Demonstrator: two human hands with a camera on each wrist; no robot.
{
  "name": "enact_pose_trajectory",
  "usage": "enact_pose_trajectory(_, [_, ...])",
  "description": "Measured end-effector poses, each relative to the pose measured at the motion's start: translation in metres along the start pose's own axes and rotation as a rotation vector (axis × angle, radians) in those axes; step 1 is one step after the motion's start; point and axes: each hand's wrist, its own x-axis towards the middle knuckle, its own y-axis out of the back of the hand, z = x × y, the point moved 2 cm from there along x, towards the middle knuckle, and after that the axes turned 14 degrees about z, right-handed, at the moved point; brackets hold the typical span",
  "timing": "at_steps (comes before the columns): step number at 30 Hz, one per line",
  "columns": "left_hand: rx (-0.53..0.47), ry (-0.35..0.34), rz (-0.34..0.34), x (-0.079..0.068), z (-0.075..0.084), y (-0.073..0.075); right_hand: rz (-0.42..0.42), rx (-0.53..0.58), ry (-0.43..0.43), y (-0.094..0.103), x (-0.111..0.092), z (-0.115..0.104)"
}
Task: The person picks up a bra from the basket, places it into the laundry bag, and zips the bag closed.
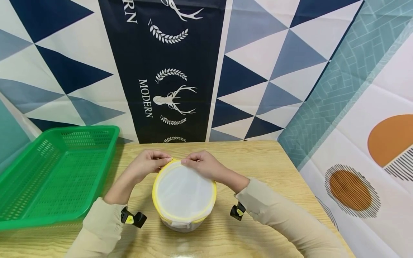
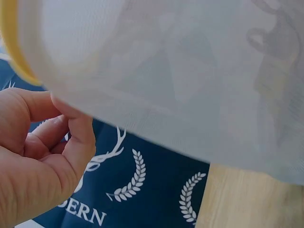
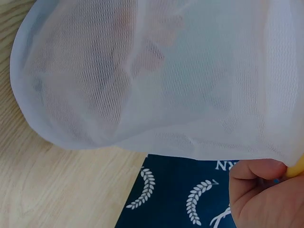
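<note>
A round white mesh laundry bag (image 1: 184,191) with a yellow band around its top stands on the wooden table, its flat lid facing up. At the far left of that band, my left hand (image 1: 146,165) pinches the edge between thumb and fingers. Close beside it, my right hand (image 1: 204,165) also pinches the far edge, thumb on top. The left wrist view has the left hand (image 2: 47,147) at the bag's yellow rim (image 2: 14,47). In the right wrist view, the mesh side (image 3: 142,85) hangs above the right hand (image 3: 268,192). Faint shapes show through the mesh, too blurred to name.
A green plastic basket (image 1: 111,157) with perforated sides stands at the left of the table (image 1: 258,161). Patterned cloth (image 1: 180,71) covers the wall behind the far edge, and more hangs along the right side.
</note>
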Motion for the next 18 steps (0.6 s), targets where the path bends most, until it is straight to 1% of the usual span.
enact_pose_trajectory(5, [-0.032, 0.009, -0.005, -0.003, -0.001, 0.0, 0.0, 0.015, -0.002, -0.006, 0.01, 0.025])
enact_pose_trajectory(7, [-0.031, 0.003, -0.005, -0.003, -0.001, 0.0, 0.0, 0.017, -0.004, -0.006, 0.011, 0.028])
enact_pose_trajectory(9, [-0.032, 0.0, -0.004, -0.004, 0.0, 0.0, 0.0, 0.009, -0.005, -0.006, 0.011, 0.029])
enact_pose_trajectory(12, [-0.029, -0.005, -0.006, -0.005, 0.001, -0.001, 0.009, -0.033, 0.003, -0.005, 0.011, 0.027])
enact_pose_trajectory(15, [-0.034, 0.002, 0.001, -0.005, 0.002, -0.001, 0.023, -0.097, 0.044, -0.004, 0.012, 0.024])
enact_pose_trajectory(18, [-0.024, -0.01, -0.005, -0.005, 0.002, -0.004, 0.027, -0.133, 0.097, -0.005, 0.013, 0.021])
